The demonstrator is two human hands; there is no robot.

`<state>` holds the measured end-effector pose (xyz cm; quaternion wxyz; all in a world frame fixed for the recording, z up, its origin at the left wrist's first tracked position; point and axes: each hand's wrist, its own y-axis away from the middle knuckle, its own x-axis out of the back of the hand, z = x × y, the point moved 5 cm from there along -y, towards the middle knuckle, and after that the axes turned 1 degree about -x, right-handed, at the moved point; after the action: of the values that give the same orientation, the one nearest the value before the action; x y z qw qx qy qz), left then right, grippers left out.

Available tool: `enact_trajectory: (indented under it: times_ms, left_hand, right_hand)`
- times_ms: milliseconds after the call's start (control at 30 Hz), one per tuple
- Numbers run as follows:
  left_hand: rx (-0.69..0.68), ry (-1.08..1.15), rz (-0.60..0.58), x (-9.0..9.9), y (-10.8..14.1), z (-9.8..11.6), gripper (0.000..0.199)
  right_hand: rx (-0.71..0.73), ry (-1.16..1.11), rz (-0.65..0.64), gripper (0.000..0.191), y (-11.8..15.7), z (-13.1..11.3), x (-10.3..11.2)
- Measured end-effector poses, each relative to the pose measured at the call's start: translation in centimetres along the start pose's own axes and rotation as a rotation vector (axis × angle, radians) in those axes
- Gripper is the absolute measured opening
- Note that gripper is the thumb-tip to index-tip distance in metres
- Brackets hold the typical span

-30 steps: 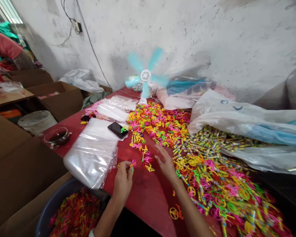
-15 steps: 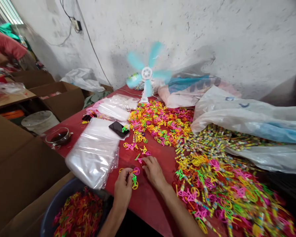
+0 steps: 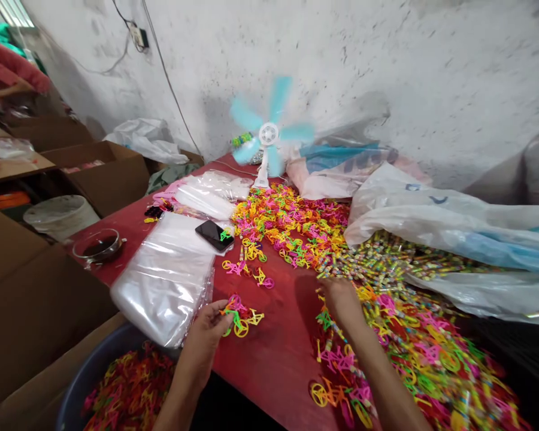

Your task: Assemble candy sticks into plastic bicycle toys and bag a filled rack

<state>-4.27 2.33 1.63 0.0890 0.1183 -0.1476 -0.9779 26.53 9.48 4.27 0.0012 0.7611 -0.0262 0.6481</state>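
Between the thumb and fingers of my left hand [image 3: 205, 335] is a small bunch of plastic toy bicycles [image 3: 241, 323] in pink, green and yellow. My right hand [image 3: 341, 301] is over the near left edge of a heap of thin patterned tubes [image 3: 381, 258]; its fingertips are mostly hidden and blurred. A few loose toy bicycles lie on the red table [image 3: 269, 359] beyond my left hand. Farther back spreads a bright pile of toy bicycles [image 3: 287, 224]. Below my right forearm, bicycles and tubes lie jumbled in a mixed heap [image 3: 431, 359].
Clear plastic bags [image 3: 166, 281] lie at left with a phone [image 3: 214, 234] on them. A glass bowl [image 3: 97, 246] stands by the left edge. A fan [image 3: 268, 134] spins behind. A blue tub [image 3: 78, 383] of bicycles, cardboard boxes [image 3: 103, 173] and a person's sleeve [image 3: 13, 63] are left.
My right hand has moved right, from beside the loose bicycles to the tube heap. My left hand has shifted slightly left, and more bicycles show in its grip.
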Motion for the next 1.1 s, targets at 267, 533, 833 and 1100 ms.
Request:
enact_trajectory:
  times_ms: [267,533,833,1100]
  left_hand:
    - [0.113,-0.076,-0.172,-4.0,3.0,-2.2,0.034]
    - [0.032,-0.127,-0.118,-4.0,2.8,-6.6,0.040]
    - [0.084,-0.106,-0.066,-3.6,1.7,-8.4,0.049]
    - [0.110,-0.037,-0.119,-3.9,1.8,-8.3,0.049]
  right_hand:
    - [-0.269,0.212,-0.059,0.034,-1.2,1.3,-1.0]
    - [-0.278,0.155,-0.064,0.028,-1.2,0.8,-1.1]
    - [-0.466,0.055,-0.119,0.042,-4.7,3.4,-1.0]
    - [-0.247,-0.048,-0.137,0.037,-4.8,0.2,-3.4]
